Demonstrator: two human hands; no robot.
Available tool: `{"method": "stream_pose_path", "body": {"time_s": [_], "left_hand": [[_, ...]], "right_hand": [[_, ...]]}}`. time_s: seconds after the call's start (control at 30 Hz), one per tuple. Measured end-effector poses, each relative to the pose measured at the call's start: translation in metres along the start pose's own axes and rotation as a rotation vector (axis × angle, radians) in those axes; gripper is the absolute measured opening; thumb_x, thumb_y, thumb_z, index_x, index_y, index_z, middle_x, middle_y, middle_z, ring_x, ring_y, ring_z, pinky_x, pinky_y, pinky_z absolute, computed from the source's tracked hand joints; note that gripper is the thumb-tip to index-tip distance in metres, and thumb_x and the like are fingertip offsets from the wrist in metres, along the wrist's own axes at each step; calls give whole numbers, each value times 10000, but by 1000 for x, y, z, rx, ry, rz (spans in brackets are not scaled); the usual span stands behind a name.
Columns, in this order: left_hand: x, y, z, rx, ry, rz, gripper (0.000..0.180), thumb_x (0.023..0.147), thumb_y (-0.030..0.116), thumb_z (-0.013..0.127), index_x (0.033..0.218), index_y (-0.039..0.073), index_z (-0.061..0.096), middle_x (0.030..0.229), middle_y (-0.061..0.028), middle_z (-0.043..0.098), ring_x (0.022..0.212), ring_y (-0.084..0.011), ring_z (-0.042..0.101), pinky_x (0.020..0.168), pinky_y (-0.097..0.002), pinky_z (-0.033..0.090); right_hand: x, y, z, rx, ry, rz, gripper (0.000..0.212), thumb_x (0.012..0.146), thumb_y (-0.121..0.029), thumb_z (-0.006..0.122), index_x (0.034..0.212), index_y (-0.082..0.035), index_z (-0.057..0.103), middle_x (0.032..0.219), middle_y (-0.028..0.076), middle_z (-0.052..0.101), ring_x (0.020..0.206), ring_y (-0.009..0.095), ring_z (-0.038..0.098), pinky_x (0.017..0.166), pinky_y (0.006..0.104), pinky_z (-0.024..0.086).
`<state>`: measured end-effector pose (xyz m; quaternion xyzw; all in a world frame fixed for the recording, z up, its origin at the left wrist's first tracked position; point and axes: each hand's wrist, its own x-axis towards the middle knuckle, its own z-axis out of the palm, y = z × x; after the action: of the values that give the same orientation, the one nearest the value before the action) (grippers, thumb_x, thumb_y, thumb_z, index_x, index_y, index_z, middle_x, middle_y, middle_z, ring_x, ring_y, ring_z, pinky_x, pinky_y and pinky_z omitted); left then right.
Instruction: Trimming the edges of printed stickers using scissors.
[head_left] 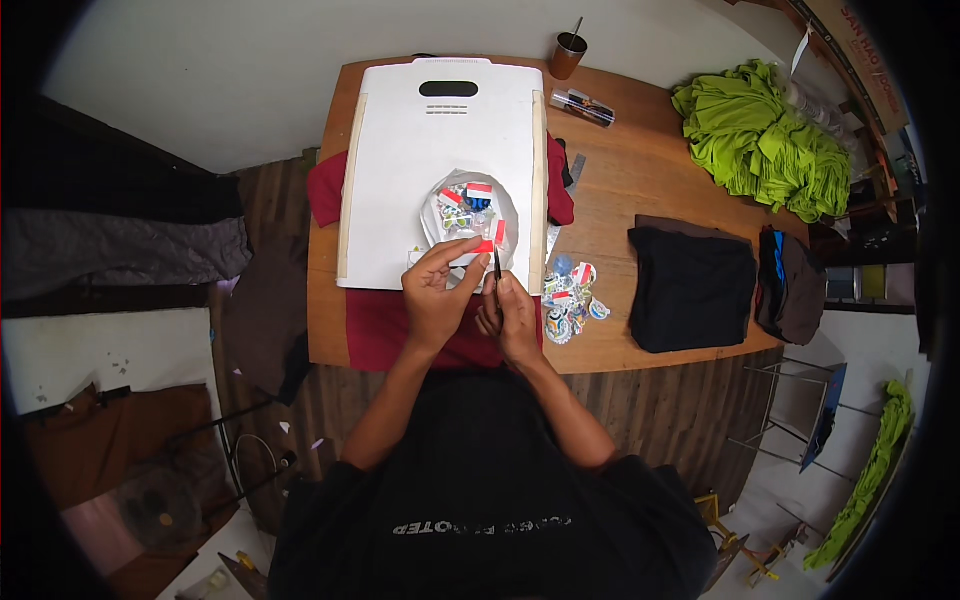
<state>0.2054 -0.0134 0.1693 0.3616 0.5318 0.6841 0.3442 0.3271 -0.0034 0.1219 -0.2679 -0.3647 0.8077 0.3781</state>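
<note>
Red-and-white sticker [484, 247] is sitting just beyond the left hand [436, 292], whose thumb and forefinger are pinching it. The right hand [515, 315] is gripping dark scissors [497, 262] beside the sticker's right edge; whether the blades are parting, I cannot tell. Trimming well seems to be calling for turning the sticker, not the scissors, and keeping the pinch clear of the blades.

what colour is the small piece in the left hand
The small piece shows red, seen best in the head view.
</note>
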Motion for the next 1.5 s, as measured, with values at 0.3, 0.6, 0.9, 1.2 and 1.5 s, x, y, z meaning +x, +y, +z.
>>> {"method": "stream_pose_path", "body": {"time_s": [0.3,0.6,0.9,1.2,1.5], "left_hand": [[-1,3,1,2,-38,-17,289,842,-97,683,1130,-78,669,1082,-147,671,955,-148,649,844,-243,514],[-2,-17,-7,-47,-41,-11,166,828,-110,694,982,-67,648,1045,-139,663,935,-139,649,838,-247,525],[2,-27,-14,-76,-51,-1,288,816,-104,715,959,6,490,1022,-93,601,909,-138,644,752,-238,538],[5,-32,-22,-72,-46,-48,385,833,-87,707,1161,-35,511,962,-95,632,869,-119,639,744,-217,514],[-1,-45,-35,-88,-174,-125,257,915,-58,620,1169,-50,657,1140,-134,649,983,-139,631,855,-254,520]], "right_hand": [[6,-7,3,11,0,-25,291,1075,-328,364,967,-82,477,557,-58,301,427,42,231,422,223,210],[12,-17,1,-44,81,-26,298,1074,-341,360,1001,-78,481,565,-53,318,427,46,248,420,216,251],[42,-37,-10,-535,-14,-149,193,1006,-205,557,1082,-27,559,831,-5,546,703,55,494,650,212,409],[37,-13,-15,-484,171,-167,143,965,-153,625,903,-24,624,677,-91,454,621,3,369,554,199,291],[18,9,-3,-447,282,-170,125,958,-144,633,892,-38,629,683,-95,473,615,-1,380,550,193,295]]}}
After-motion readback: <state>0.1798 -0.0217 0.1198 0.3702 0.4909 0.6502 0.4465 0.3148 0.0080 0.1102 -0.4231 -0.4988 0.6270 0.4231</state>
